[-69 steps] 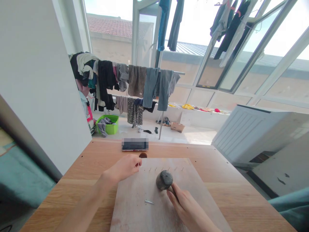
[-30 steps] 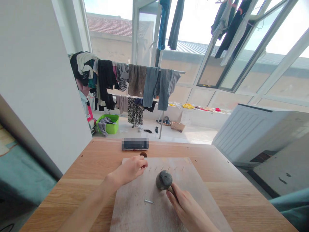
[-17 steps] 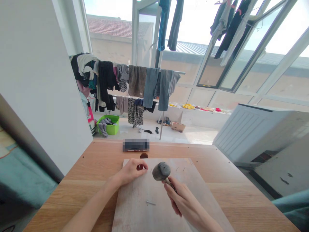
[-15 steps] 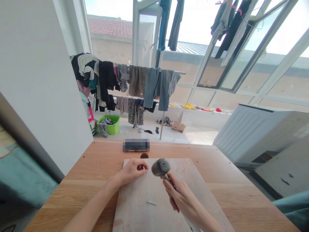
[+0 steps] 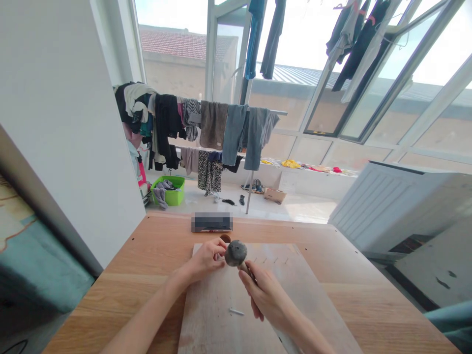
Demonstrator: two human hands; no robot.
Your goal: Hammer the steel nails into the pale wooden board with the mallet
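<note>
We see a pale board [image 5: 208, 305] lying on a wooden table [image 5: 110, 287]. Our right hand [image 5: 266, 289] is wrapped round the handle of a dark-headed mallet [image 5: 236, 253], its head just beside our left hand [image 5: 207, 260]. The left fingers curl close together over the board's far left part; we cannot tell whether they pinch anything. Thin nails [image 5: 276, 260] stand in a row to the right, and a silver pin [image 5: 236, 311] lies nearer us

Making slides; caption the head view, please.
Right hand holds a hammer close to the left hand, over a board with nails.
</note>
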